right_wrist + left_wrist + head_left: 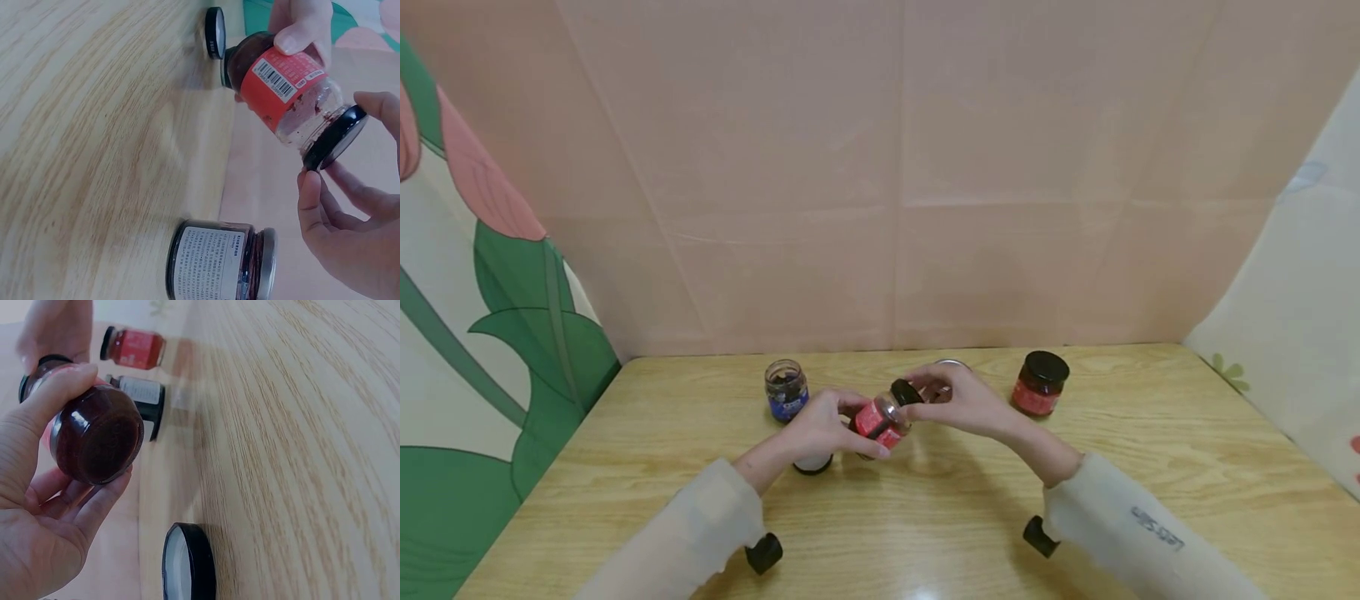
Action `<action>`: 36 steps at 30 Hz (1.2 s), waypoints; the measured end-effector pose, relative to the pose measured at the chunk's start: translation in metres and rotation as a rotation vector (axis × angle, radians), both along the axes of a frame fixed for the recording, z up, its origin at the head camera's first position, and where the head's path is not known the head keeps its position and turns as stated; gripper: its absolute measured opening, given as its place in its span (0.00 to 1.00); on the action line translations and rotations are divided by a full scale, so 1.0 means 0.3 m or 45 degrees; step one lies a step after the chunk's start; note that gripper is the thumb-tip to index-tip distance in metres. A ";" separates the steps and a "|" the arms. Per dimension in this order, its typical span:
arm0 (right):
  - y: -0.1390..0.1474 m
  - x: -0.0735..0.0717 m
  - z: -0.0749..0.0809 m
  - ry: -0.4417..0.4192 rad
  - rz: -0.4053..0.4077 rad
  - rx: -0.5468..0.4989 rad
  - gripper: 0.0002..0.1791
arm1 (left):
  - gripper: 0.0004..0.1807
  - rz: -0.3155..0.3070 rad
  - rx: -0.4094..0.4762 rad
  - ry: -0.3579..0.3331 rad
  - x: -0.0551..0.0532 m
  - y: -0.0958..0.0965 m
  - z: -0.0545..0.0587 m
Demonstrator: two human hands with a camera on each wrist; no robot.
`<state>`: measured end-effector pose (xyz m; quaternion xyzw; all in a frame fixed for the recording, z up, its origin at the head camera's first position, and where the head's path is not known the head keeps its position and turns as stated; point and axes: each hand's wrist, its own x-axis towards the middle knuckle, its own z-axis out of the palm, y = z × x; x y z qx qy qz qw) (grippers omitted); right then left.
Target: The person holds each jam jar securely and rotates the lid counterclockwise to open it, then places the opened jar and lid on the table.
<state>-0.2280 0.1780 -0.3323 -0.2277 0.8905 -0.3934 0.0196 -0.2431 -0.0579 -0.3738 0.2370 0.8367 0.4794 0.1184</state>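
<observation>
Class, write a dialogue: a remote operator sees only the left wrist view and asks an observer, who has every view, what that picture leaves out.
Operator: I mostly see the base of the held jar. What is printed on its red label?
Observer: The right wrist view shows a barcode there.
Operator: Is any jar outside my picture?
Observer: Yes, the head view shows an open jar with a blue label just beyond the left hand.
</observation>
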 end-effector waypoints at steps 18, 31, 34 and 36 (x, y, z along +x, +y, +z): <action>0.014 0.006 -0.012 -0.011 0.063 -0.134 0.27 | 0.30 0.025 -0.005 -0.015 -0.007 0.003 -0.007; 0.033 0.009 -0.025 -0.096 -0.024 -0.278 0.30 | 0.35 0.131 -0.033 -0.083 -0.009 0.009 -0.005; 0.036 0.010 -0.026 -0.104 -0.041 -0.293 0.31 | 0.36 0.149 -0.023 -0.086 -0.012 0.011 -0.006; 0.039 0.012 -0.028 -0.122 -0.044 -0.295 0.32 | 0.37 0.169 -0.021 -0.088 -0.014 0.012 -0.005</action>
